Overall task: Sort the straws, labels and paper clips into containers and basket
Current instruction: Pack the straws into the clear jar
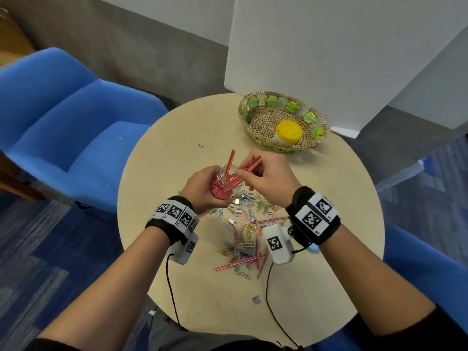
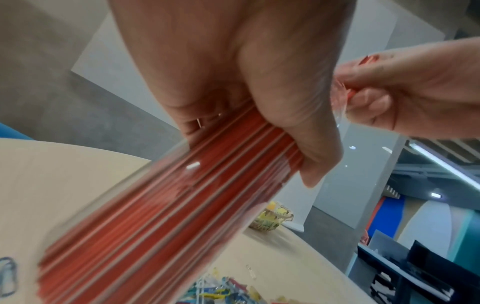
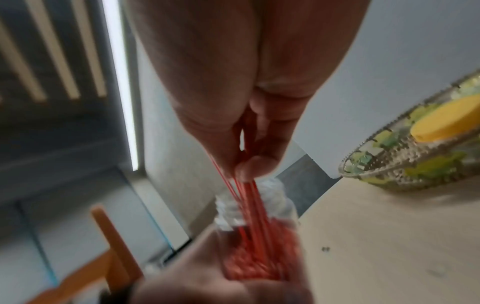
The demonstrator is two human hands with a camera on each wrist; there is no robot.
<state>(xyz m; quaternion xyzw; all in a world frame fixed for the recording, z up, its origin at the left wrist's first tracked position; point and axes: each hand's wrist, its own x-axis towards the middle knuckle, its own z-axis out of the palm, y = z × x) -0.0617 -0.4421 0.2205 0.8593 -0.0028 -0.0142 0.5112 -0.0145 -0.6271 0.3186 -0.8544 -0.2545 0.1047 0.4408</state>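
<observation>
My left hand (image 1: 202,187) grips a clear plastic jar (image 1: 224,184) packed with red-and-white straws, tilted above the round table. The same jar (image 2: 166,207) fills the left wrist view, my fingers curled round it. My right hand (image 1: 263,177) pinches a small bunch of straws (image 1: 249,168) whose lower ends sit in the jar's mouth. In the right wrist view those straws (image 3: 249,203) run from my fingertips (image 3: 249,166) down into the jar (image 3: 257,242). A pile of coloured paper clips, small labels and loose straws (image 1: 247,224) lies on the table below my hands.
A woven basket (image 1: 255,115) with green leaf trim stands at the table's far right and holds a yellow-lidded container (image 1: 288,131). A lone label (image 1: 255,299) lies near the front edge. Blue chairs (image 1: 65,117) flank the wooden table (image 1: 167,153).
</observation>
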